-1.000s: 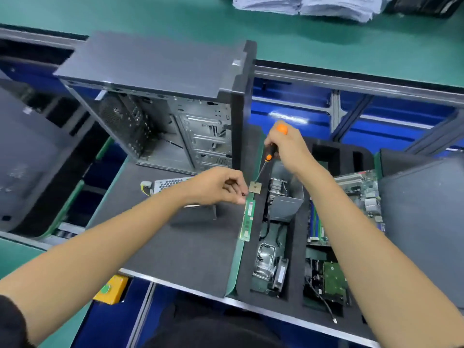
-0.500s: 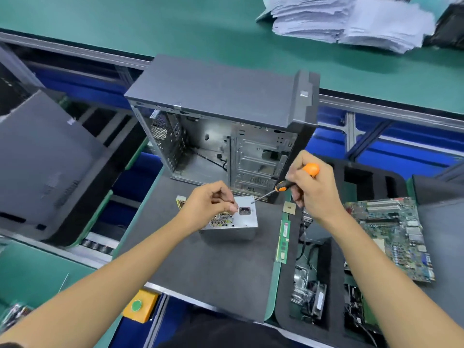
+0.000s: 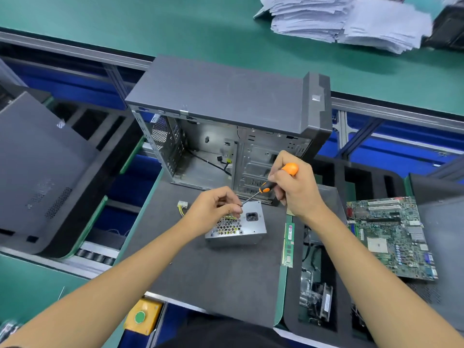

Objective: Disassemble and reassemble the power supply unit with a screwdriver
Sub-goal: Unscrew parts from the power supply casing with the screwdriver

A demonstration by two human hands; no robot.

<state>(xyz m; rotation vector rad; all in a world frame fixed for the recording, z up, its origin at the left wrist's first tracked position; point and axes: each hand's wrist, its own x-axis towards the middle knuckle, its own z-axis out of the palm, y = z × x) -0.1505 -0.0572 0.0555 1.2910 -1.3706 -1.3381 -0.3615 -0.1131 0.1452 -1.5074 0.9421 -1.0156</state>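
Observation:
A silver power supply unit [image 3: 247,231] lies on the dark grey mat [image 3: 206,270] in front of the open computer case [image 3: 226,126]. Its honeycomb grille and black power socket face up. My left hand [image 3: 213,209] hovers over its top left corner with fingertips pinched together at the screwdriver tip; whether a screw sits between them I cannot tell. My right hand [image 3: 296,187] grips the orange and black screwdriver [image 3: 270,184], its shaft slanting down-left to my left fingertips. The unit's yellow wires and white plug [image 3: 182,205] stick out to the left.
A green RAM stick [image 3: 288,244] lies along the mat's right edge. The black foam tray [image 3: 313,285] holds parts, and a motherboard [image 3: 391,237] lies on its right. A grey side panel [image 3: 37,172] lies at left. Paper stacks [image 3: 346,21] sit on the far green table.
The view has swung left from the foam tray to the power supply unit. My right hand carried the screwdriver from the tray over to the unit, where its tip meets my left fingertips.

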